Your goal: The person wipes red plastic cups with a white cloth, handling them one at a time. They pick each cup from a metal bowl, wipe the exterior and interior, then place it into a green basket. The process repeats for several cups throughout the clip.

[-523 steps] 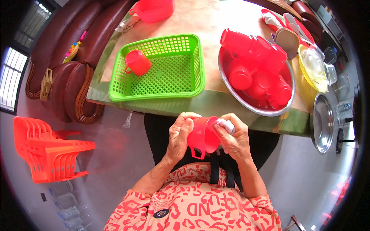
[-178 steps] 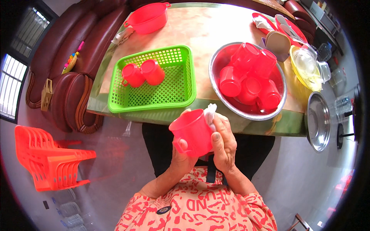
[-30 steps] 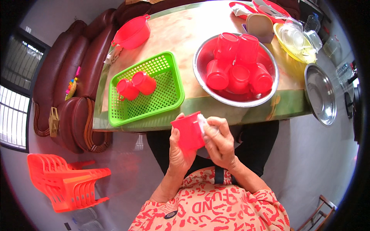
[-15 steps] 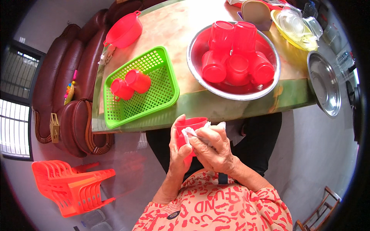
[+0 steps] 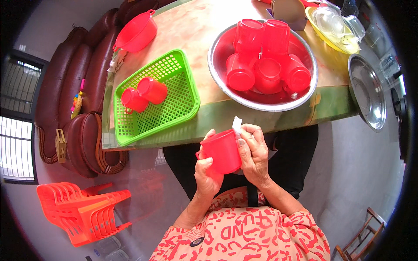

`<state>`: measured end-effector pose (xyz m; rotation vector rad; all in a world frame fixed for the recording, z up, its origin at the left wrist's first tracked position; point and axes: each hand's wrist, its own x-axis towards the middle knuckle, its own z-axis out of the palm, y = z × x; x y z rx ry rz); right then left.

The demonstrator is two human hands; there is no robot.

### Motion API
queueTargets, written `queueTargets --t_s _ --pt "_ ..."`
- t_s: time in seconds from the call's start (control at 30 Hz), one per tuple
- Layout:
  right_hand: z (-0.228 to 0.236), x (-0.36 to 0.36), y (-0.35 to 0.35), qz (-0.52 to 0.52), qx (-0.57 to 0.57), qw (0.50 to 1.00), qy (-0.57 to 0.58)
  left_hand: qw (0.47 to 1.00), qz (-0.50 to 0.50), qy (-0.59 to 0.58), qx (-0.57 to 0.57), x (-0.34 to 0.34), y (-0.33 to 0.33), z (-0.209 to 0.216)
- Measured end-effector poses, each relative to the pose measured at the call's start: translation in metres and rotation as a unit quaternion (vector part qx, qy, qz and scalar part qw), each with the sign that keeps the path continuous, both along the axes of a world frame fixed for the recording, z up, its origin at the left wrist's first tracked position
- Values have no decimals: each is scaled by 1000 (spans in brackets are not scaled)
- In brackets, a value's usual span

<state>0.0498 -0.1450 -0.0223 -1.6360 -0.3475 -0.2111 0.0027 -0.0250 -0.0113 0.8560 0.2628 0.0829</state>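
Note:
A red plastic mug (image 5: 221, 152) is held over my lap by my left hand (image 5: 206, 174), whose fingers wrap round its handle side. My right hand (image 5: 256, 154) pinches a crumpled white tissue (image 5: 237, 126) against the mug's right side, near the rim. Just beyond my hands, at the table's left front, a green mesh basket (image 5: 196, 100) holds two red mugs (image 5: 152, 90) lying tilted. To its right, a wide steel basin (image 5: 265, 105) contains several red mugs (image 5: 267, 71), most with their bases toward me.
A red basin (image 5: 137, 32) stands at the table's far left. At the right are a yellow basket (image 5: 320, 32) of clear plastic containers and a steel tray (image 5: 368, 91) at the table edge. Stacked orange chairs (image 5: 82, 213) and a maroon sofa (image 5: 56, 91) are on the left.
My right hand has drawn the tissue away from the mug's opening to its right side. My left hand has turned the mug, and its side and handle now show.

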Motion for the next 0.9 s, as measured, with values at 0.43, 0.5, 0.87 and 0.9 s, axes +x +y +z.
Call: queueTargets --t_s 0.43,0.5,0.87,0.9 --pt "22 -19 -7 33 -55 985 -161 999 -2 -26 -22 -9 -8 8" --pt "16 -15 -6 44 -12 997 -69 999 1 -40 -21 -8 -11 11" --pt "17 -31 -11 81 -70 985 -135 994 91 -40 -42 -5 -16 10" --pt "19 -30 -12 77 -106 970 -207 993 107 -22 -38 -5 -16 14"
